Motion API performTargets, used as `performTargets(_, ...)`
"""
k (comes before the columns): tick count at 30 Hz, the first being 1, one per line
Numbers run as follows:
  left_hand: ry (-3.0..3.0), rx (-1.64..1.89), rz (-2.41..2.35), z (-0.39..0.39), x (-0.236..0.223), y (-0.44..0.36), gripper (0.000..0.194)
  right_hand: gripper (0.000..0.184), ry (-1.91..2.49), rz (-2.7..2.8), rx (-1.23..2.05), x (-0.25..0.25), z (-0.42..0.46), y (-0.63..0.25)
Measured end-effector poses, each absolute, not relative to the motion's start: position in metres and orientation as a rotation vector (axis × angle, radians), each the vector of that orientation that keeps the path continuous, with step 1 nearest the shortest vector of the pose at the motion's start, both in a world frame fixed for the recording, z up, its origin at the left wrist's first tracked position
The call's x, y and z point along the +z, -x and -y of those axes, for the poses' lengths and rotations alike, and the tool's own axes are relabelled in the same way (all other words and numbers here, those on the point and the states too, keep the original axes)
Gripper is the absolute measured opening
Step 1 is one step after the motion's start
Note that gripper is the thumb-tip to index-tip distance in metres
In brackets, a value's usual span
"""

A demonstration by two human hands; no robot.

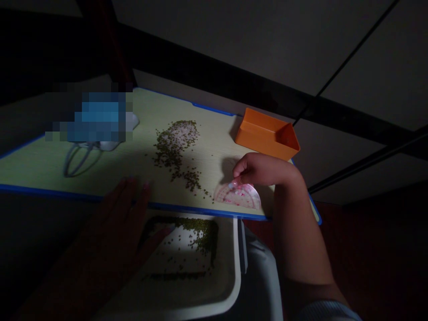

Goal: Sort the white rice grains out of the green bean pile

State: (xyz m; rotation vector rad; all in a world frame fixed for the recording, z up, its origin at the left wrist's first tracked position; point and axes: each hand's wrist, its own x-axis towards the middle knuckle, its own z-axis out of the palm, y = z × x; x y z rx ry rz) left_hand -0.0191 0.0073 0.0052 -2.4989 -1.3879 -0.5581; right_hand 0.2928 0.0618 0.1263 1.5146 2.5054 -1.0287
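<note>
My right hand (259,169) pinches a clear protractor (239,196) with pink markings near the board's front edge, its round side up and its fingers curled. To its left, a pile of small green beans mixed with white grains (177,138) trails toward the front edge. My left hand (125,214) is in dark shadow, its fingers stretched out over the front edge and its thumb over a white bin (237,263). Green beans (199,229) lie in the bin, thickest along its far side.
The pale board (140,111) has a blue rim. An orange open box (264,138) stands at its back right. At the left is a white object with a looped grey cord (76,162), partly blurred out. Dim panels rise behind the board.
</note>
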Motion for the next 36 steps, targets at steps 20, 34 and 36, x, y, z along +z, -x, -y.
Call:
performTargets(20, 2.515, -0.548, 1.404, -0.006, 0.007, 0.018, 0.082, 0.023, -1.42, -2.492, -1.046, 0.122, -0.062, -0.28)
performTargets(34, 2.509, -0.565, 1.381, -0.009, 0.004, 0.019, 0.08, 0.026, -1.404, -2.468, -1.118, 0.125, -0.06, -0.279)
performTargets(36, 2.502, -0.567, 1.377, -0.009, 0.004, 0.019, 0.081, 0.025, -1.428, -2.449, -1.111, 0.126, -0.06, -0.279)
